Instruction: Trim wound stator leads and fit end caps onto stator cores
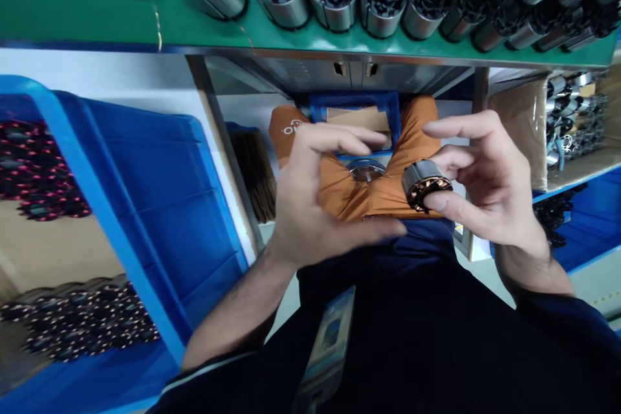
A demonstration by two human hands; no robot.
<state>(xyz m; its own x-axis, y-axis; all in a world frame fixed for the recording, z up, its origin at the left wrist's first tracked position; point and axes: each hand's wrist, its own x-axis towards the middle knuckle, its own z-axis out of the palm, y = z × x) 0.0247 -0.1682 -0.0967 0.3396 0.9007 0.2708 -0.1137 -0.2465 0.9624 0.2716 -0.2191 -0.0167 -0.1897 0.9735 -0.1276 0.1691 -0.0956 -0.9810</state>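
A short metal cylinder with copper windings and black inner parts (421,180) is pinched in my right hand (495,181), between the thumb and a bent finger, above my lap. Its wound end faces toward my body. My left hand (320,197) is held to the left of the cylinder, thumb and fingers spread wide apart with nothing between them. It does not touch the cylinder.
Rows of metal cylinders (383,16) stand along the green bench (97,6) ahead. On the left, a blue crate (160,200) holds wound parts. A carton (524,129) with metal parts is at the right, above another blue bin (596,220). Below the bench sits a small blue bin (317,110) with cardboard.
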